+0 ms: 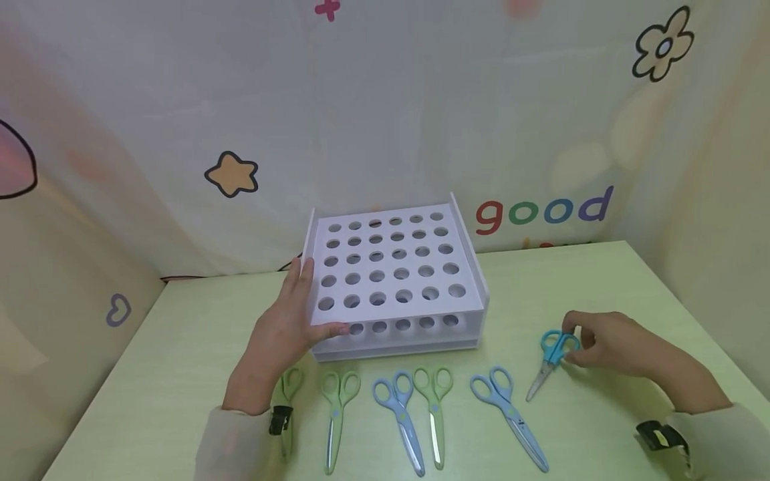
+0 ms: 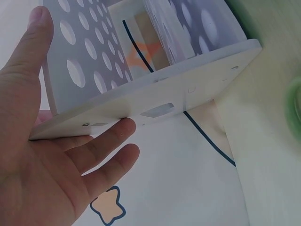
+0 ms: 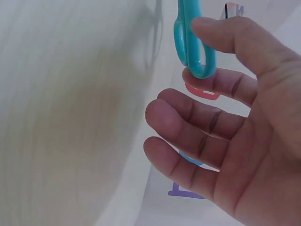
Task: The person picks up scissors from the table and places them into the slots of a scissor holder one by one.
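Note:
My left hand (image 1: 278, 337) grips the left side of a white rack (image 1: 391, 314) with rows of round holes. In the left wrist view its thumb lies by the perforated top, while the other fingers lie along the outer face of the side panel (image 2: 188, 87). At the right, my right hand (image 1: 619, 342) pinches a small pair of scissors (image 1: 549, 361) by its turquoise handle loops. The blades are closed and point down toward the front left. In the right wrist view, thumb and index finger hold the loop (image 3: 195, 52), with the remaining fingers loosely bent below.
In front of the rack lie several larger scissors in a row: green scissors (image 1: 335, 414), blue scissors (image 1: 402, 417), more green scissors (image 1: 437, 414) and blue scissors (image 1: 508, 415). Another green pair (image 1: 287, 401) is partly hidden by my left wrist. A printed curtain (image 1: 385, 120) hangs behind the table.

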The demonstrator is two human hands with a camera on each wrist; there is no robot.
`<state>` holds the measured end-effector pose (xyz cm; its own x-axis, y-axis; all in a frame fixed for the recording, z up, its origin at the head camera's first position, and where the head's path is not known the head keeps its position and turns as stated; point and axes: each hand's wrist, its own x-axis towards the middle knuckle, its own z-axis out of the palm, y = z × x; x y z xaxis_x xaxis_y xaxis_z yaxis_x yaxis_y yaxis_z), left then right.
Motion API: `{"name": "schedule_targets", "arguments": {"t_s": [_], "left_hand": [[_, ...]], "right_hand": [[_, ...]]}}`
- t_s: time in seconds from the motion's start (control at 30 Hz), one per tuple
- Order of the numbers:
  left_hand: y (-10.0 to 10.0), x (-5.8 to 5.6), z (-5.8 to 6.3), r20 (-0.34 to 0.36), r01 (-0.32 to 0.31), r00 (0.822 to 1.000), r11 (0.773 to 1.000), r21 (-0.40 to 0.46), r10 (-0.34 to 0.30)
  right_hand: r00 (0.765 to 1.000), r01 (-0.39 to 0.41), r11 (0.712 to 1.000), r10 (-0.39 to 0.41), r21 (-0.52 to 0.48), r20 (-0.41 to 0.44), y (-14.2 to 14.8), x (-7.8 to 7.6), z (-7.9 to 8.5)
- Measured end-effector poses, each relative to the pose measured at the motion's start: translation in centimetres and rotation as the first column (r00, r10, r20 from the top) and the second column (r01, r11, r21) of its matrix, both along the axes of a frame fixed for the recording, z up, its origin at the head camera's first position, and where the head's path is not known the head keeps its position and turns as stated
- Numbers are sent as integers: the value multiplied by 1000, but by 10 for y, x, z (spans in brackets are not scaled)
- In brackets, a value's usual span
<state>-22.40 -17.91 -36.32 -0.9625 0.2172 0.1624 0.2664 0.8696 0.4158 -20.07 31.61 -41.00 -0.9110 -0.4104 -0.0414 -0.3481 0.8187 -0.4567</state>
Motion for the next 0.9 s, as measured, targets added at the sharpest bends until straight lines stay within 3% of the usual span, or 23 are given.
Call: {"name": "schedule_targets", "arguments": {"t_s": [0.37, 0.6, 0.9], "left_hand": [[0, 0, -3, -7, -4, 1000, 1000, -6, 4], [2, 0, -2, -7, -5, 1000, 1000, -27, 5], [1, -1, -1, -6, -8, 1000, 999, -36, 8]], "right_hand": [[999, -15, 998, 13, -56, -38, 2, 1, 2], [998, 45, 996, -48, -77, -36, 3, 3, 6], [993, 115, 982, -109, -150, 48, 3, 4, 24]]}}
